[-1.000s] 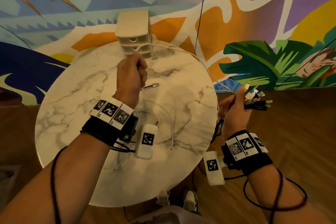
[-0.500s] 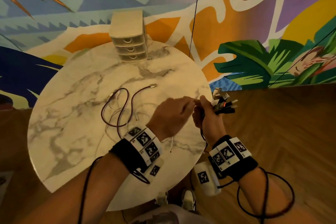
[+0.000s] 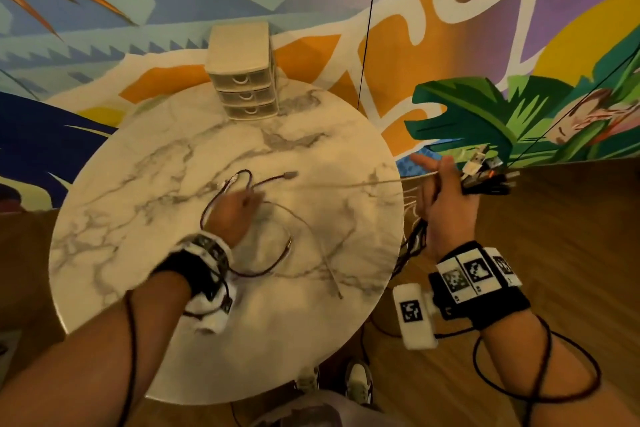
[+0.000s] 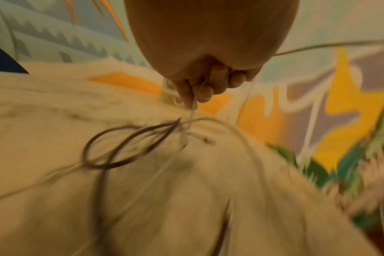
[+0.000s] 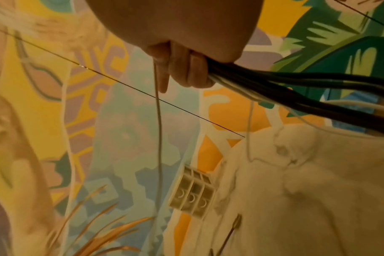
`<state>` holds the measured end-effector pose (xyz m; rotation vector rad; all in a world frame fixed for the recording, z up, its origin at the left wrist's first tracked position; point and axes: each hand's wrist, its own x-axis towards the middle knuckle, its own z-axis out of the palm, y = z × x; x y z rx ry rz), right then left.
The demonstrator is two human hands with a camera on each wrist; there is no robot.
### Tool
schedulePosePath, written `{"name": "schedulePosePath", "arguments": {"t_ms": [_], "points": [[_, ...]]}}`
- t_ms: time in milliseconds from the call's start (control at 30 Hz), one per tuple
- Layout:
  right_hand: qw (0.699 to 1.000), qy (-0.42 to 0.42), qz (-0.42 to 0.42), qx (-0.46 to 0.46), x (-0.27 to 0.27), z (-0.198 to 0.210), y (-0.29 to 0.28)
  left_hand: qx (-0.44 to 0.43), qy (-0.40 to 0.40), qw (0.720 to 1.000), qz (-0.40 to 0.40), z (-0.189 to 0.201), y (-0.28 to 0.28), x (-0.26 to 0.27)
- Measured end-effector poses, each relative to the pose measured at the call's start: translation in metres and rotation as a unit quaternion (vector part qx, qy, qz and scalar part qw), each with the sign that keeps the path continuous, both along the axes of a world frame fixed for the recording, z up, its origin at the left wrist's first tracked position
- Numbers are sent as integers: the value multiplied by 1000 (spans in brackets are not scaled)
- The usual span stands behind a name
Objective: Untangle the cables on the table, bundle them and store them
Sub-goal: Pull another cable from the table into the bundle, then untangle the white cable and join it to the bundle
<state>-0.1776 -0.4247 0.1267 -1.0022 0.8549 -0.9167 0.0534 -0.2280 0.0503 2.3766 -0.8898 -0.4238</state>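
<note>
My right hand (image 3: 446, 198) hovers past the table's right edge, gripping a bundle of black and white cables (image 5: 274, 86); their plugs (image 3: 485, 172) fan out beyond the fingers. A thin white cable (image 3: 346, 184) runs taut from that hand across the round marble table (image 3: 138, 218) to my left hand (image 3: 235, 208). The left hand is blurred over the table's middle and pinches this white cable (image 4: 194, 105) between its fingertips. Beside and under it a dark red cable (image 3: 263, 180) lies in loops (image 4: 112, 149), tangled with loose white strands.
A small beige three-drawer organizer (image 3: 242, 80) stands at the table's far edge, drawers closed, against a painted mural wall. Wooden floor (image 3: 554, 253) lies to the right. Another white cable end (image 3: 332, 274) trails toward the table's near right. My shoes (image 3: 356, 381) show below the table.
My left hand has left the right hand and swept left to the table's middle, drawing the white cable taut. The right hand has moved right, off the table edge, with its bundle.
</note>
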Motion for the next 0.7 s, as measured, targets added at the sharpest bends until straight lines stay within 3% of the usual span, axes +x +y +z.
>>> {"name": "schedulePosePath", "arguments": {"t_ms": [100, 233, 333, 433, 567, 700], "points": [[1000, -21, 10, 13, 4, -5, 9, -110, -22, 992, 54, 34, -26, 12], [994, 21, 99, 44, 12, -19, 34, -23, -56, 994, -96, 52, -47, -44], [979, 63, 175, 86, 17, -30, 51, 47, -127, 981, -139, 63, -63, -78], [970, 126, 203, 49, 24, -37, 60, 87, -188, 962, -181, 69, -70, -102], [969, 140, 204, 20, 24, -32, 56, 24, -160, 964, -212, 59, -63, -116], [981, 100, 166, 18, 20, -21, 45, 13, -21, 984, -176, 11, -31, -112]]}}
